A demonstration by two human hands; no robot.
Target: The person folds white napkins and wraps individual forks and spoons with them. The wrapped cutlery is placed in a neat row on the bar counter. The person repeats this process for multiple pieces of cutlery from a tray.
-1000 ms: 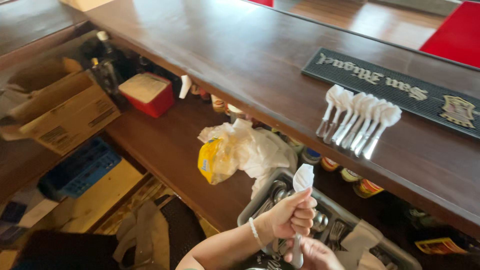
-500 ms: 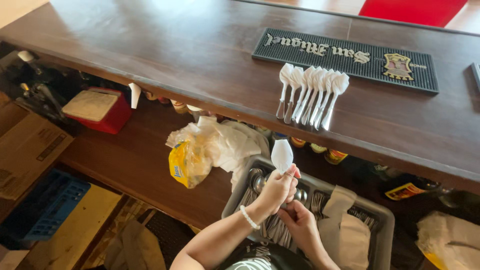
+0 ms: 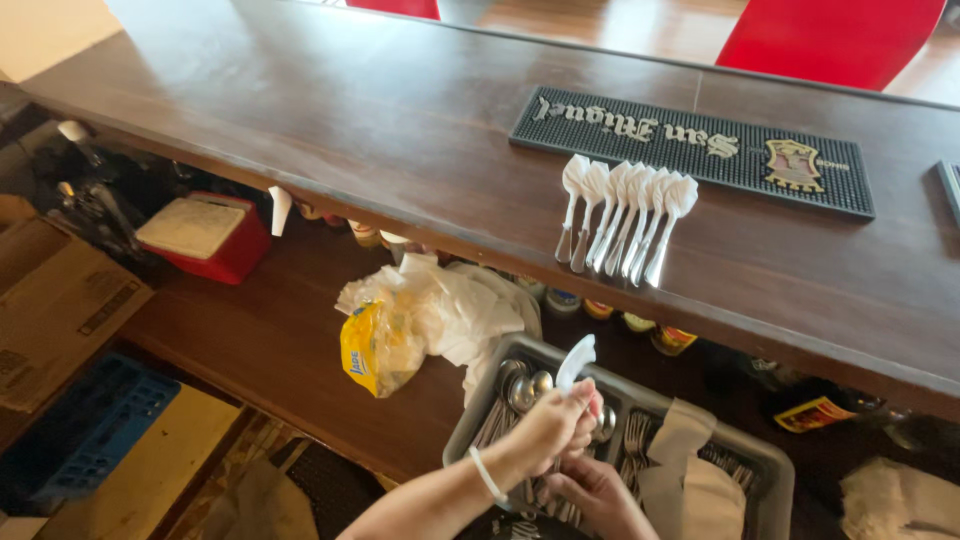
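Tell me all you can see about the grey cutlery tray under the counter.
The grey cutlery tray looks like plastic, rectangular, with several compartments. It sits on the lower wooden shelf, below the counter. Metal spoons fill its left compartment, forks lie further right, and beige cloths drape over it. Both hands work just above it.

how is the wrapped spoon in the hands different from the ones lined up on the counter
The spoon in the hands is single, held upright over the grey cutlery tray; the row of spoons lies flat on the counter, side by side. The left hand hides the held one's handle; the row's metal handles show. All have white-wrapped heads.
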